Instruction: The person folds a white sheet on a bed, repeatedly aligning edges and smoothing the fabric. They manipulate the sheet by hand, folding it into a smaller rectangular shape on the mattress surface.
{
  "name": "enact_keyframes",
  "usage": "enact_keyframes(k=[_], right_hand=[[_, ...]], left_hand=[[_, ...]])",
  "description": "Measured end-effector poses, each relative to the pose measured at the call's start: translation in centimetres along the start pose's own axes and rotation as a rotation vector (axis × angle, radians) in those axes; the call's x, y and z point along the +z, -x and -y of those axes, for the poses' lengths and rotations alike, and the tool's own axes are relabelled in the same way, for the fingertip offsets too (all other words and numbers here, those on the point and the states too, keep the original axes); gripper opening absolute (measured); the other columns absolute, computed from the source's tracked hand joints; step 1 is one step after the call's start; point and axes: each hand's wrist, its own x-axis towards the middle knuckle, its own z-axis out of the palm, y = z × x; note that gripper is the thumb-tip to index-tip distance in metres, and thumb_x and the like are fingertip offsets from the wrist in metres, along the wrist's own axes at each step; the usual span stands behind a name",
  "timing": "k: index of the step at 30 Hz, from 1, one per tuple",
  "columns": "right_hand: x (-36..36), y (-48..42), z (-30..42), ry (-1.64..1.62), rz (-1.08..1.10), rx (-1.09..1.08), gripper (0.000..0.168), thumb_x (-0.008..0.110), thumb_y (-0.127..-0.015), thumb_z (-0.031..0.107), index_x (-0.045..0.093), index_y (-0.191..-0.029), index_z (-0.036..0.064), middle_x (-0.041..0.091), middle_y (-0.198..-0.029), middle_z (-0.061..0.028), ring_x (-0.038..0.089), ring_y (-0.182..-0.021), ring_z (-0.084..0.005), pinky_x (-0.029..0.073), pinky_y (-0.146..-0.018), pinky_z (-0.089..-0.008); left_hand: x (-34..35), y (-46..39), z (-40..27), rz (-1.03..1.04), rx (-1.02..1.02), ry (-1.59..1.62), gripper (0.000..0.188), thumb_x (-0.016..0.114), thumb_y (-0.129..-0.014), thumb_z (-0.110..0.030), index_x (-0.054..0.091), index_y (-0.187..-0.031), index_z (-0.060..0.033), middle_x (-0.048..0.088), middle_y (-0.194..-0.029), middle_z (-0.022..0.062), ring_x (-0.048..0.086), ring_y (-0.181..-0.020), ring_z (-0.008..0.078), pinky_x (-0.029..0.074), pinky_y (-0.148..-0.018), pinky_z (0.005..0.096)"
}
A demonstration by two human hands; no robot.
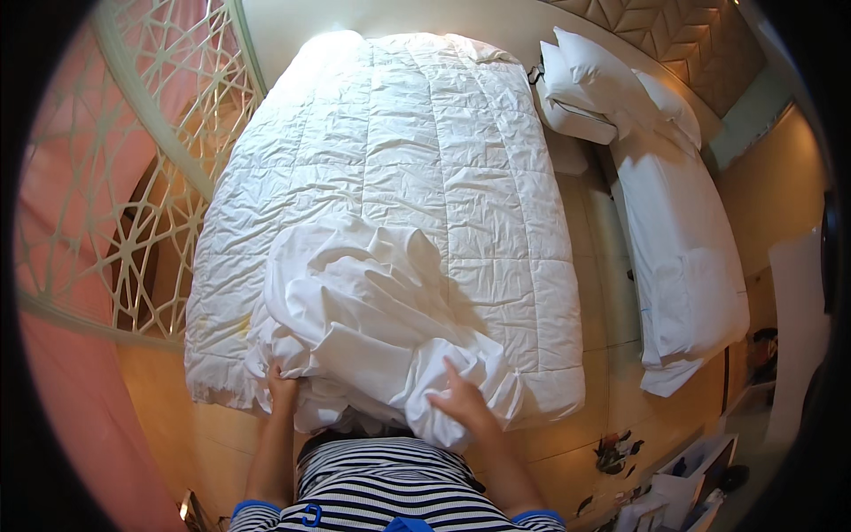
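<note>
A bunched white cloth, perhaps a bed sheet or duvet cover, lies in folds over the near end of a quilted white comforter. The comforter spreads over the bed before me. At the cloth's near left edge, my left hand grips a gathered fold. My right hand rests against the bulging near right part of the same cloth, index finger and thumb apart. Its other fingers are hidden, so I cannot tell whether they hold a fold. Part of the cloth hangs over the bed's near edge, against my striped shirt.
Right of the bed runs a strip of tiled floor, then a narrow white-covered bed with piled pillows. A lattice screen and pink curtain stand left. Dark items and an open box lie lower right.
</note>
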Motion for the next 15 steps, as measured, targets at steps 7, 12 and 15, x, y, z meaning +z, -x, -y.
enact_keyframes(k=[7, 12, 15], right_hand=[[-0.1, -2.6, -3.1, -0.368, -0.057, 0.045, 0.037, 0.059, -0.072, 0.024, 0.056, -0.1, 0.0, 0.059, -0.089, -0.0138, 0.057, -0.079, -0.0207, 0.044, -0.071, -0.0291], [-9.7, 3.7, -3.0, -1.408, -0.434, 0.007, 0.029, 0.041, -0.08, 0.024, 0.052, -0.095, 0.001, 0.057, -0.087, -0.0106, 0.057, -0.074, -0.0189, 0.048, -0.063, -0.0299], [-11.0, 6.3, -2.1, -1.622, -0.665, 0.055, 0.039, 0.037, -0.081, 0.029, 0.049, -0.103, 0.0, 0.055, -0.095, -0.0134, 0.055, -0.084, -0.0259, 0.046, -0.074, -0.0385]], left_hand=[[1.6, -3.4, -17.1, 0.03, 0.601, 0.008, 0.035, 0.052, -0.059, 0.008, 0.053, -0.093, 0.0, 0.058, -0.085, 0.0058, 0.054, -0.075, 0.0135, 0.045, -0.063, 0.0237], [4.7, -7.2, -32.7, -0.068, 0.821, -0.094, 0.046, 0.065, -0.053, 0.004, 0.051, -0.097, 0.0028, 0.055, -0.092, 0.0131, 0.054, -0.081, 0.0206, 0.045, -0.072, 0.0302], [7.9, -9.2, -40.0, -0.104, 1.181, -0.274, 0.035, 0.062, -0.065, -0.005, 0.051, -0.097, -0.0053, 0.056, -0.094, 0.0087, 0.055, -0.082, 0.0217, 0.044, -0.068, 0.0298]])
